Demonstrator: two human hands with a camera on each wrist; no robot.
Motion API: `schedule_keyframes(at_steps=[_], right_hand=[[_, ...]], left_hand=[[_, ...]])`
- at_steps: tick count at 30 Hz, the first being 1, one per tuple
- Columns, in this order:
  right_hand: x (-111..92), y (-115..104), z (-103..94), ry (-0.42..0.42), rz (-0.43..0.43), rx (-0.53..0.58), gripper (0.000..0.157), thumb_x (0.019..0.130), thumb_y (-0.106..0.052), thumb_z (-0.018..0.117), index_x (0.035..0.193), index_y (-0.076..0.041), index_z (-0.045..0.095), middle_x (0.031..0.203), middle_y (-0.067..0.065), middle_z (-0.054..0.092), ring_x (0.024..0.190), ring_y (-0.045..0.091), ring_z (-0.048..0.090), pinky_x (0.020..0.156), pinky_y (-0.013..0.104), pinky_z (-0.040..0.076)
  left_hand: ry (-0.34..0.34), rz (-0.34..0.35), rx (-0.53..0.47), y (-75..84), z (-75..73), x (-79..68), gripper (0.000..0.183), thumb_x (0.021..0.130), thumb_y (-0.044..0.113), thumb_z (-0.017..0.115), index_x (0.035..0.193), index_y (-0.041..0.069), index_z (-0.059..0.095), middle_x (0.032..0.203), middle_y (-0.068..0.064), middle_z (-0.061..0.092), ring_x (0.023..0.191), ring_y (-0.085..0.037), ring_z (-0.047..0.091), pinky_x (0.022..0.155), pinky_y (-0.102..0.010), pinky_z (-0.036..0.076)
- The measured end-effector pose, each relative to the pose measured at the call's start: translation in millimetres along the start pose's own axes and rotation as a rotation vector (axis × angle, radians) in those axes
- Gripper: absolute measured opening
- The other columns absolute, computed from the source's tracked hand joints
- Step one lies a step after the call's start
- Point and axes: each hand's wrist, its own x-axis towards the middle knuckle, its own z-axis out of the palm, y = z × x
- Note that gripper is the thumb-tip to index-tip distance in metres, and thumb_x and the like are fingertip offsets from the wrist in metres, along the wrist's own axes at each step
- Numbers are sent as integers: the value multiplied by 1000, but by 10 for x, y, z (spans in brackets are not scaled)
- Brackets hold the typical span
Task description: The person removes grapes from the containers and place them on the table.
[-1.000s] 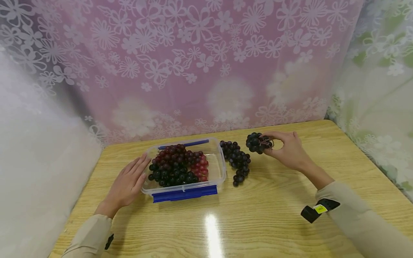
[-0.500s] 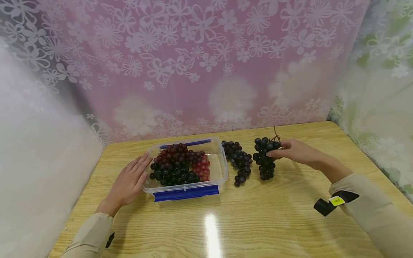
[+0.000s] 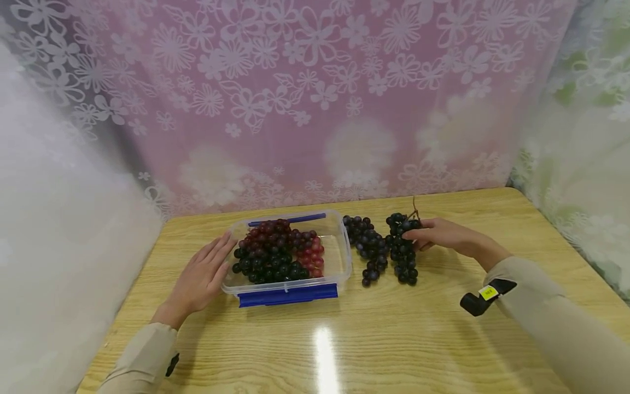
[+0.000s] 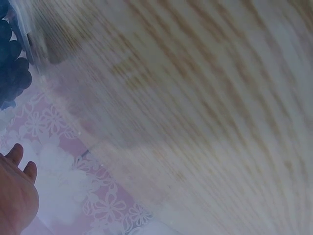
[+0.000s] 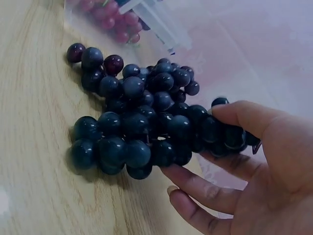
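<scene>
My right hand [image 3: 445, 238] pinches a bunch of dark grapes [image 3: 402, 254] near its stem end, thumb on one side and fingers on the other. In the right wrist view this bunch [image 5: 124, 149] lies beside a second, purple-black bunch [image 5: 156, 85] that sits just to its left in the head view. A clear plastic container [image 3: 346, 257] with blue clips holds dark red grapes [image 3: 275, 235], black-green grapes [image 3: 268, 267] and pink-red grapes [image 3: 315, 256]. My left hand [image 3: 199, 276] rests with straight fingers against the container's left side.
Everything stands on a light wood-grain table [image 3: 384, 339]. A pink flowered curtain [image 3: 305, 109] hangs behind the table's far edge, and pale curtains [image 3: 64, 230] stand at both sides. A blue clip [image 3: 287, 295] sticks out at the container's front.
The dark bunch has turned from stem-toward-the-hand to hanging lengthwise. My right hand has brought it down and left, up beside the other bunch. My left hand stays against the container.
</scene>
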Motion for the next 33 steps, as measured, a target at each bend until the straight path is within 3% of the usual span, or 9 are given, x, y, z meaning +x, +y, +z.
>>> schedule_keyframes(at_steps=[6,11,14,17,20,24,28,33], right_hand=[[146,9,0,44,37,-66,97,94,-52,52,148,13,3,109,14,63,105,33,60,99,58,36],[237,36,27,79,21,-76,83,96,-50,50,142,15,26,95,11,62,89,26,57,85,44,43],[282,42,66,120,-4,-108,65,98,-49,47,121,11,47,87,12,59,77,25,54,75,40,43],[339,29,111,163,-14,-172,58,98,-51,44,104,6,51,75,11,55,66,25,49,68,39,42],[391,1,149,178,-20,-245,67,99,-53,42,120,10,49,72,9,54,65,24,51,73,44,45],[439,-52,204,154,-27,-251,81,99,-52,41,142,16,28,75,9,61,73,26,60,91,56,42],[467,-105,268,149,-26,-260,80,100,-49,42,144,16,24,73,8,65,74,26,64,96,58,38],[477,-118,302,178,-26,-314,79,100,-50,40,141,17,29,73,6,64,72,25,63,89,57,42]], left_hand=[[17,3,3,-8,3,2,56,99,15,49,151,8,30,157,-8,19,141,-31,22,112,-48,18],[24,8,5,-9,7,2,54,100,16,47,151,7,30,157,-8,20,140,-31,23,112,-47,18],[27,16,4,-9,12,5,53,102,18,44,151,9,29,157,-9,20,140,-32,24,112,-48,19],[31,21,3,-6,13,5,51,104,22,40,151,8,29,157,-9,20,140,-31,24,111,-49,19],[33,20,-7,-1,14,-2,50,105,25,36,150,5,31,157,-10,21,140,-31,25,111,-50,20],[30,14,-14,2,17,-10,50,105,26,35,150,5,32,157,-10,20,140,-31,24,111,-50,20],[30,13,-14,7,18,-8,50,105,26,35,151,7,29,157,-9,20,140,-32,25,111,-50,20],[32,13,-11,-3,21,-1,50,104,22,38,151,7,29,157,-10,20,140,-32,24,111,-49,19]])
